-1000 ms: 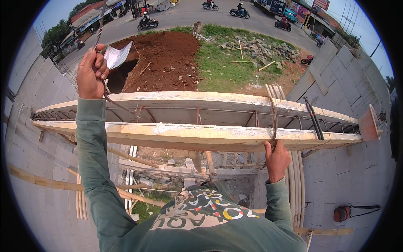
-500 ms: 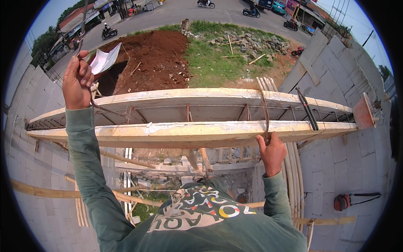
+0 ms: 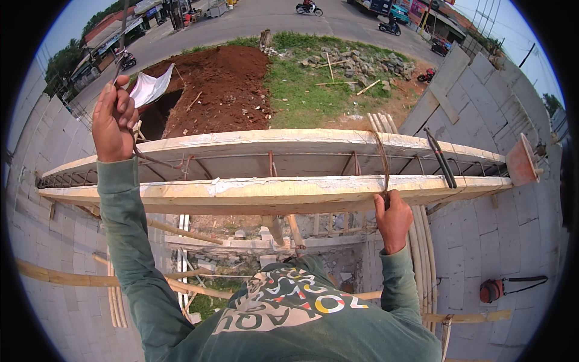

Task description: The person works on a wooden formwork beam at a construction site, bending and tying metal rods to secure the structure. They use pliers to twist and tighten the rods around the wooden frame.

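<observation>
My left hand (image 3: 116, 123) is raised at the left, closed around a thin dark steel rod (image 3: 123, 37). Above the fist the rod rises out of the picture; below it, a bent length runs toward the formwork. At the near board's outer face, my right hand (image 3: 395, 222) pinches a bundle of thin tie wire (image 3: 383, 158), which drapes across both boards. Between the far board (image 3: 241, 137) and near board (image 3: 259, 186) lies a steel reinforcement cage (image 3: 271, 163). Black-handled pincers (image 3: 442, 158) rest across the boards, right of the wire.
An orange bucket (image 3: 523, 160) stands at the formwork's right end. Bamboo poles (image 3: 422, 259) rise beside my right arm, and others cross below. Grey block walls (image 3: 482, 241) flank both sides. A red bag with a strap (image 3: 491, 291) is lower right. Beyond lie soil (image 3: 223, 84) and a road.
My left hand has come slightly down and to the right, still on the rod. The right hand stays nearly in place with the wire. Motorbikes on the road have moved.
</observation>
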`<move>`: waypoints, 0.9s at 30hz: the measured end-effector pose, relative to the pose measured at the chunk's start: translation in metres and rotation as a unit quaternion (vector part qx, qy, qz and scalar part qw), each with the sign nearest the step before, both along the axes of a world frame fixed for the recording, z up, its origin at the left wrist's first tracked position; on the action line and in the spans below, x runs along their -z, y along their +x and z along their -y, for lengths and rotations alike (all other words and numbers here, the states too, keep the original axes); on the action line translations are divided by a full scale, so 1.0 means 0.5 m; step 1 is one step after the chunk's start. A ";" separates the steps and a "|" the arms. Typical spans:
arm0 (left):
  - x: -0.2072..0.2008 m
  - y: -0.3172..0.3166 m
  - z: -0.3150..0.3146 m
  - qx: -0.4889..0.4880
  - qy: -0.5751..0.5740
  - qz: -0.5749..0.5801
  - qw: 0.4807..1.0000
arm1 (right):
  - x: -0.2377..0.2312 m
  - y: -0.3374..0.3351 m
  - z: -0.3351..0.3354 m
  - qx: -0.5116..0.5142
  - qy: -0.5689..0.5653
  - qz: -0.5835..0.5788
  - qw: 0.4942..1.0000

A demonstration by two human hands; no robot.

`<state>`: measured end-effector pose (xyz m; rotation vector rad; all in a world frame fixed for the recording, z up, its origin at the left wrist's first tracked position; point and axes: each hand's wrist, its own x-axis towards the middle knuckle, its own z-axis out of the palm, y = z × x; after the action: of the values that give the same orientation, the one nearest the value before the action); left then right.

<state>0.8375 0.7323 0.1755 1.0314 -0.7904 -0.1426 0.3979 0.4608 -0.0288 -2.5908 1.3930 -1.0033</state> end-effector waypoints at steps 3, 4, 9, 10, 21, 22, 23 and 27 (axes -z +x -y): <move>0.000 -0.006 -0.001 0.011 -0.002 0.005 1.000 | -0.001 -0.009 0.001 0.015 0.041 -0.020 0.999; 0.000 -0.007 -0.001 0.009 0.000 0.004 1.000 | -0.002 -0.011 0.002 0.009 0.029 -0.021 0.999; 0.002 -0.011 -0.002 0.001 0.003 0.013 1.000 | -0.023 -0.016 0.001 0.005 0.003 -0.043 0.999; 0.002 -0.012 -0.002 0.011 0.004 0.005 1.000 | -0.033 -0.017 0.000 0.009 0.001 -0.050 0.999; 0.007 -0.037 0.006 0.023 0.001 0.002 1.000 | -0.343 0.031 0.044 -0.110 -0.165 0.079 0.977; 0.007 -0.043 0.008 0.025 0.001 0.000 1.000 | -0.375 0.051 0.049 -0.142 -0.177 0.084 0.970; 0.007 -0.048 0.010 0.021 -0.003 0.004 1.000 | -0.407 0.074 0.056 -0.178 -0.193 0.093 0.960; 0.007 -0.072 0.023 0.015 0.022 0.005 1.000 | -0.519 0.190 0.082 -0.321 -0.243 0.119 0.908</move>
<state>0.8016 0.7206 0.1722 1.0631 -0.8152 -0.1808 0.4929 0.4199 0.2306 -2.7751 0.1881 -1.5857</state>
